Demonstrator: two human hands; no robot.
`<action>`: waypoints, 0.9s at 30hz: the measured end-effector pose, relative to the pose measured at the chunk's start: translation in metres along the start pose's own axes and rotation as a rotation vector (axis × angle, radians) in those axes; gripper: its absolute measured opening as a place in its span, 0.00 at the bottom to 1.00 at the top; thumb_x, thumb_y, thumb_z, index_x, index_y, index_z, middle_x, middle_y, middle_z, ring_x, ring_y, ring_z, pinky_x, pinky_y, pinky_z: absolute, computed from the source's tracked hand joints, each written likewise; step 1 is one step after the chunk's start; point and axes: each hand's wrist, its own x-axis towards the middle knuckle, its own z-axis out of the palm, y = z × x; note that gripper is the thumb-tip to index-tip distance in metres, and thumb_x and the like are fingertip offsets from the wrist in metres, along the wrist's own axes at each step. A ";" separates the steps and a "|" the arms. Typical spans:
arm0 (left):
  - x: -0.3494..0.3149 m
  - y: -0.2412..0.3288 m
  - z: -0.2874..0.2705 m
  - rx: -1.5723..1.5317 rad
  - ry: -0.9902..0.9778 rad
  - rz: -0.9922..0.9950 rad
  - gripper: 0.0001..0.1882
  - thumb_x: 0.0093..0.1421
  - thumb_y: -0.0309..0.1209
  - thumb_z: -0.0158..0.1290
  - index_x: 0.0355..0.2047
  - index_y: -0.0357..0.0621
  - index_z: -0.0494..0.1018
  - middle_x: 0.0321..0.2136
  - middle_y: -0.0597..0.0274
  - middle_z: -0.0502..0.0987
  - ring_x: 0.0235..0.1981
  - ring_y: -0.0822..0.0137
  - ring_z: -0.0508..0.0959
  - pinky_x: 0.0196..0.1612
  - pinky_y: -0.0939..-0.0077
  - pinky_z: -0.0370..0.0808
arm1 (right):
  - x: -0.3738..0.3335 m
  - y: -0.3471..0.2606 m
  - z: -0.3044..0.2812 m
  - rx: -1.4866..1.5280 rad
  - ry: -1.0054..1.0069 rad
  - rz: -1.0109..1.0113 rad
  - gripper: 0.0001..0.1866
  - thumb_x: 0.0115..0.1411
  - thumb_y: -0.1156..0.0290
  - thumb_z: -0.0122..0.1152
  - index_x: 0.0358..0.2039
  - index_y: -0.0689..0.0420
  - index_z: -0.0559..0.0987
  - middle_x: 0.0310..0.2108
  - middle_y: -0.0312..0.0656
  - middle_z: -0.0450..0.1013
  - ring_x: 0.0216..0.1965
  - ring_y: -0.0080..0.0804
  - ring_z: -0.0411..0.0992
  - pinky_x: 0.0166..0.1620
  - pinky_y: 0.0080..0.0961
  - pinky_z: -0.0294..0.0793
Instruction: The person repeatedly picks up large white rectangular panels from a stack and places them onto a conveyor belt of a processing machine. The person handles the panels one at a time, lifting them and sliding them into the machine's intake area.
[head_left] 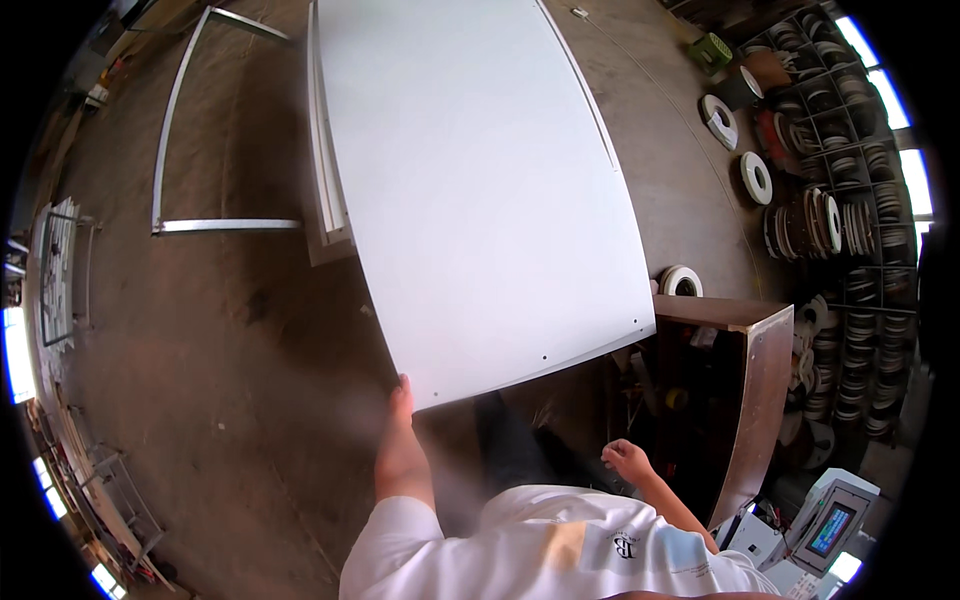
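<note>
White panel (485, 200), far end cut off, left hand (401, 402) partly hidden

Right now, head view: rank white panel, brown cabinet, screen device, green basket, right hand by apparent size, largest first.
1. White panel
2. Brown cabinet
3. Screen device
4. Green basket and right hand: they look too alike to rank; the basket also seems farther from the camera.

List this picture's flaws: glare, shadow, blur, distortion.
Head view: fisheye bows the white panel's edges; the windows at both side rims glare out to white; the floor left of the panel lies in shadow; a hazy smear shows beside the left forearm.
</note>
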 end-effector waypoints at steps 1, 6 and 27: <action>-0.004 0.005 0.002 -0.016 0.003 -0.001 0.45 0.62 0.64 0.41 0.50 0.23 0.70 0.49 0.38 0.75 0.54 0.50 0.73 0.55 0.61 0.68 | 0.000 0.006 0.000 0.002 -0.003 0.007 0.12 0.61 0.66 0.59 0.38 0.62 0.78 0.31 0.38 0.78 0.31 0.25 0.77 0.39 0.20 0.75; -0.027 0.026 -0.003 0.042 0.030 -0.002 0.47 0.62 0.67 0.35 0.48 0.26 0.73 0.50 0.37 0.74 0.56 0.48 0.72 0.56 0.61 0.68 | 0.006 0.004 0.005 -0.077 0.003 0.080 0.11 0.61 0.66 0.60 0.38 0.61 0.79 0.32 0.39 0.79 0.32 0.25 0.77 0.39 0.22 0.76; -0.179 0.086 -0.058 -0.002 0.248 0.182 0.45 0.65 0.62 0.36 0.43 0.20 0.72 0.41 0.38 0.77 0.45 0.51 0.78 0.46 0.62 0.72 | 0.119 -0.108 0.113 1.200 -0.391 0.032 0.28 0.61 0.53 0.61 0.55 0.56 0.68 0.50 0.40 0.70 0.51 0.38 0.70 0.55 0.38 0.69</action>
